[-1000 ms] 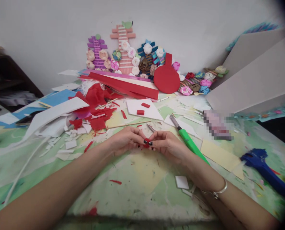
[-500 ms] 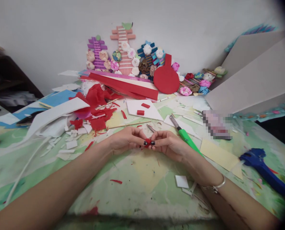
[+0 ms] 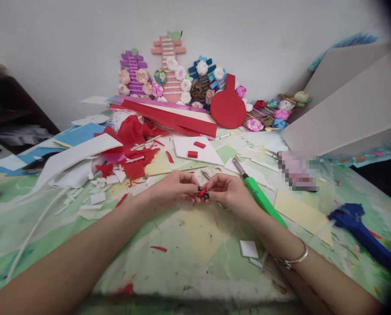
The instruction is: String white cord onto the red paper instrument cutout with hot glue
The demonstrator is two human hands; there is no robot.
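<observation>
Between my fingertips, over the middle of the table, is a small red piece [image 3: 202, 192]. My left hand [image 3: 177, 188] pinches it from the left, and my right hand [image 3: 226, 192] pinches it from the right; the fingertips of both nearly meet. Much of the piece is hidden by the fingers. Scissors [image 3: 205, 175] lie just behind the hands, partly covered by the right one. Beyond them, two small red blocks [image 3: 192, 154] rest on a white foam sheet [image 3: 182, 146]. A green lighter [image 3: 262, 199] lies beside my right hand.
Red paper scraps [image 3: 132, 164] and white foam offcuts [image 3: 98, 198] lie at the left. A blue glue gun [image 3: 356, 223] is at the right, near a yellow sheet [image 3: 300, 216]. A red round shape [image 3: 228, 107] and flower-decorated models [image 3: 172, 83] stand by the wall.
The fingers have shifted around the red piece, and its angle looks different. My right hand has moved slightly, uncovering more of the lighter and part of a scissor handle.
</observation>
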